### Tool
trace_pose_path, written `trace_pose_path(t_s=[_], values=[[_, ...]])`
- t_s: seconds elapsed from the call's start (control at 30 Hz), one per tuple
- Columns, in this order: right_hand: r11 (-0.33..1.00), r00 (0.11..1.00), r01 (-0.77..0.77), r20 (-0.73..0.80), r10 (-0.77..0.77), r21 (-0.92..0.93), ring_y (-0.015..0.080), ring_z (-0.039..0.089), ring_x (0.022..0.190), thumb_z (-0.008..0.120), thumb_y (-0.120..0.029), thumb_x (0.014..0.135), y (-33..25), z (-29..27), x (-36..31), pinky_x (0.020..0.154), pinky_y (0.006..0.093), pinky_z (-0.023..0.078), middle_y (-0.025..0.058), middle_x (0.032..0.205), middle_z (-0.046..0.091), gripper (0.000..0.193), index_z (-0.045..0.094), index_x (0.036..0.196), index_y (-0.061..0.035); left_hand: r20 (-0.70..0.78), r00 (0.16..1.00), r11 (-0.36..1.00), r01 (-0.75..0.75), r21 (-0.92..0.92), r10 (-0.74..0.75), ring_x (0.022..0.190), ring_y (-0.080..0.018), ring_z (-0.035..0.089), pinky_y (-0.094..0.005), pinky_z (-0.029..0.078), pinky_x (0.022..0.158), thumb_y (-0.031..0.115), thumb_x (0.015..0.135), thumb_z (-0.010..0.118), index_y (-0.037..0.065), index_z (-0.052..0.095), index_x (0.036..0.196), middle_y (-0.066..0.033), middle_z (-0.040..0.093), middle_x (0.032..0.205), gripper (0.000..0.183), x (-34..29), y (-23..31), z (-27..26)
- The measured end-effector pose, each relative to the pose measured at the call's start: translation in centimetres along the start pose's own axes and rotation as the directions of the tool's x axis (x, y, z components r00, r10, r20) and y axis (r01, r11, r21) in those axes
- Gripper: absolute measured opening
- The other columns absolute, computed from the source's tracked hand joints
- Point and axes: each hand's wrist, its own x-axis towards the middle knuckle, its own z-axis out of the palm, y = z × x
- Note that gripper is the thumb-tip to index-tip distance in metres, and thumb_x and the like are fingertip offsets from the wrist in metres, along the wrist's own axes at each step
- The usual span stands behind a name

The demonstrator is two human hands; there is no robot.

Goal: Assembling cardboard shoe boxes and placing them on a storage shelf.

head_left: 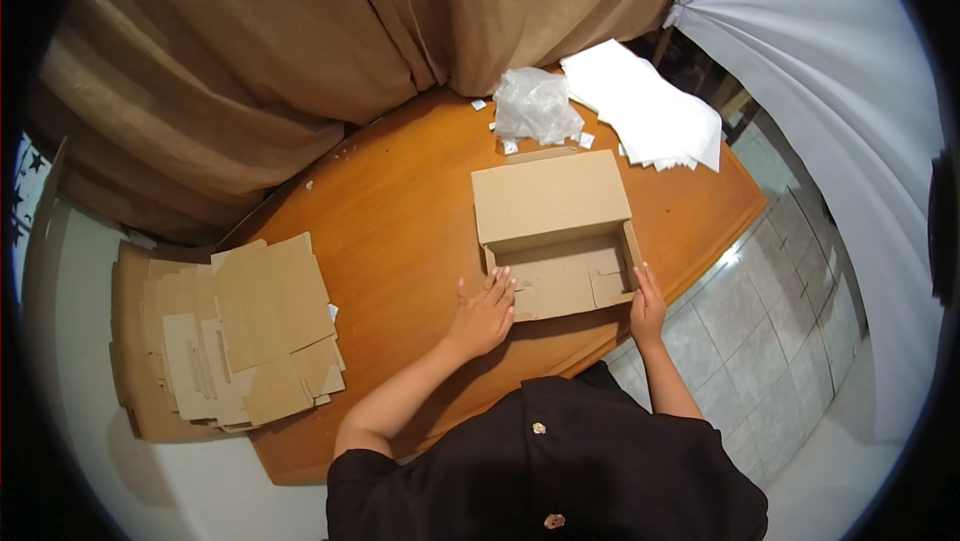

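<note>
A brown cardboard box [557, 281] lies on the table in front of me, its lid flap [552, 199] raised along the far side. Folded flaps and slots show along the box's near side, and its inside holds nothing that I can see. My left hand [485, 316] rests at the near left corner with its fingers stretched out and the thumb spread away from the box. Along the right wall, my right hand [648, 309] holds the near right corner, fingers on the outside and thumb by the edge.
Flattened cardboard pieces [265, 306] are stacked at the table's left end. Beyond the box lie a crumpled clear plastic bag [537, 106], small white scraps and a stack of white sheets [650, 106]. Brown curtains [240, 71] border the wooden table [400, 191]; tiled floor [740, 326] shows right.
</note>
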Motion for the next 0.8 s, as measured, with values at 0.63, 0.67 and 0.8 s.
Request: trace_pose_path(t_s=[0.63,0.67,0.8], values=[[0.965,0.953,0.215,0.182,-0.241,0.148,0.0323,0.064,0.081,0.052,-0.009,0.081,6.4,-2.2,8.5,0.069,0.0345,0.052,0.025,0.125,0.049,0.033,0.06,0.112,-0.0038,0.719,0.541,0.884,0.407,0.231,-0.437,0.138,-0.0401,0.003,-0.0528,0.013,0.108,0.067,0.085,0.033,0.022,0.004,0.146,-0.0192,-0.003,0.15,0.081,17.3,6.3,2.4],[0.963,0.943,0.213,0.223,-0.247,0.168,0.0322,0.064,0.08,0.053,-0.009,0.081,6.3,-1.9,9.0,0.068,0.0344,0.052,0.0243,0.125,0.05,0.033,0.059,0.113,-0.0043,0.683,0.661,0.951,0.234,0.204,-0.31,0.138,-0.0368,0.008,-0.0535,0.014,0.108,0.061,0.087,0.034,0.021,0.012,0.145,-0.0179,0.002,0.151,0.074,18.2,7.3,2.3],[0.941,0.904,0.267,0.283,-0.32,0.209,0.0315,0.064,0.079,0.054,-0.01,0.081,5.5,-0.5,10.3,0.066,0.034,0.052,0.0224,0.126,0.049,0.035,0.058,0.115,-0.0055,0.579,0.814,0.987,-0.12,0.105,0.037,0.139,-0.0276,0.011,-0.0547,0.013,0.108,0.051,0.092,0.036,0.019,0.03,0.14,-0.0143,0.011,0.15,0.058,21.2,8.2,4.9]])
